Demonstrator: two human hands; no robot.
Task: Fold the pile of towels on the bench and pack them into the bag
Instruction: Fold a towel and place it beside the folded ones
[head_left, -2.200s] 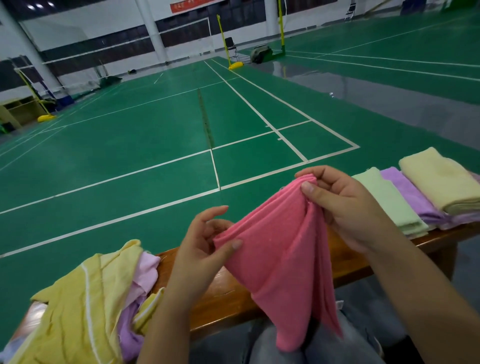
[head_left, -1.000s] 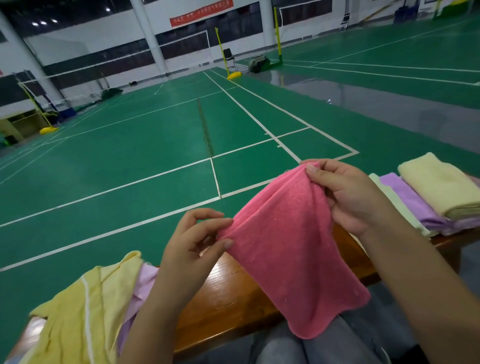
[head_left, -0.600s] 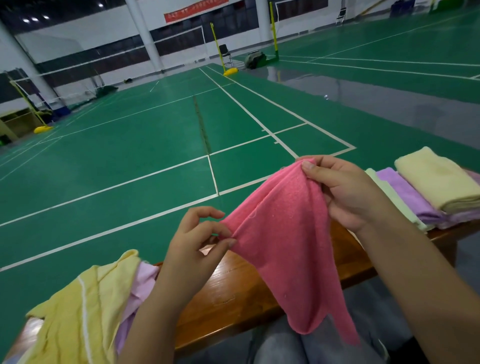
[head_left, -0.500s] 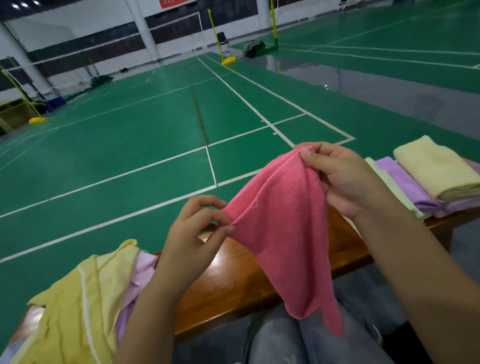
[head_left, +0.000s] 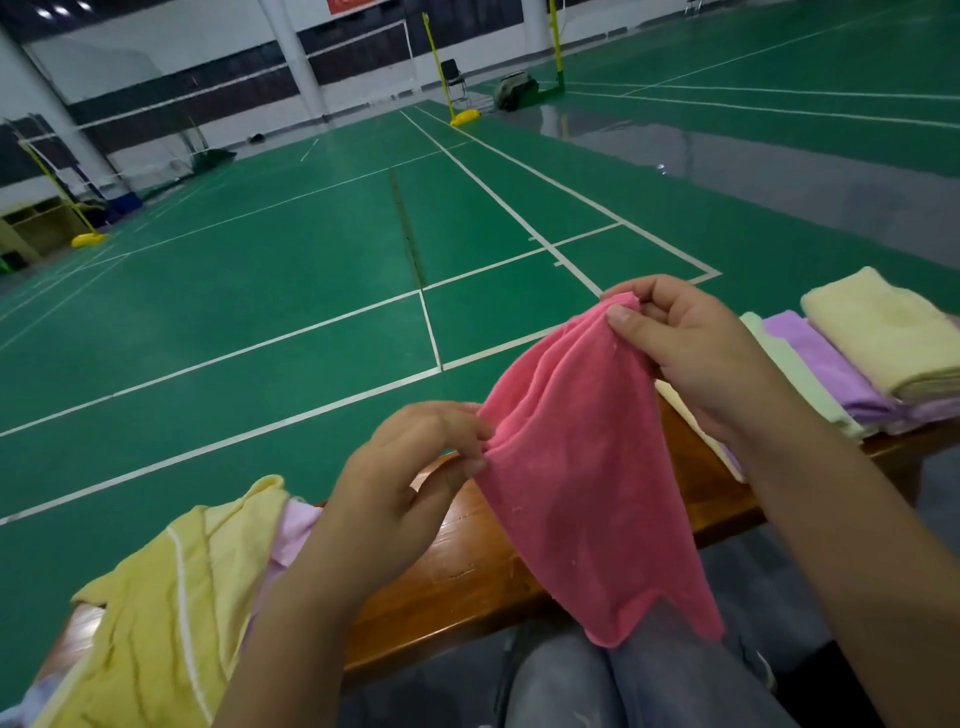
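Observation:
A pink towel (head_left: 587, 499) hangs in the air above the wooden bench (head_left: 467, 566). My left hand (head_left: 405, 483) pinches its lower left edge, and my right hand (head_left: 685, 353) pinches its upper corner, higher and further right. The cloth drapes down over my knees. An unfolded pile of yellow and lilac towels (head_left: 166, 608) lies on the bench at the left. Folded towels (head_left: 852, 358) in pale green, purple and cream lie in a row at the right end. No bag is in view.
The bench runs across the foreground in front of my knees (head_left: 623, 686). Beyond it spreads a green badminton court floor (head_left: 311, 270) with white lines, yellow net posts and a grey walkway at the right.
My left hand has shifted its pinch along the towel's edge and its fingers have curled tighter. The towel hangs more bunched and narrower than a second ago. The piles have not moved.

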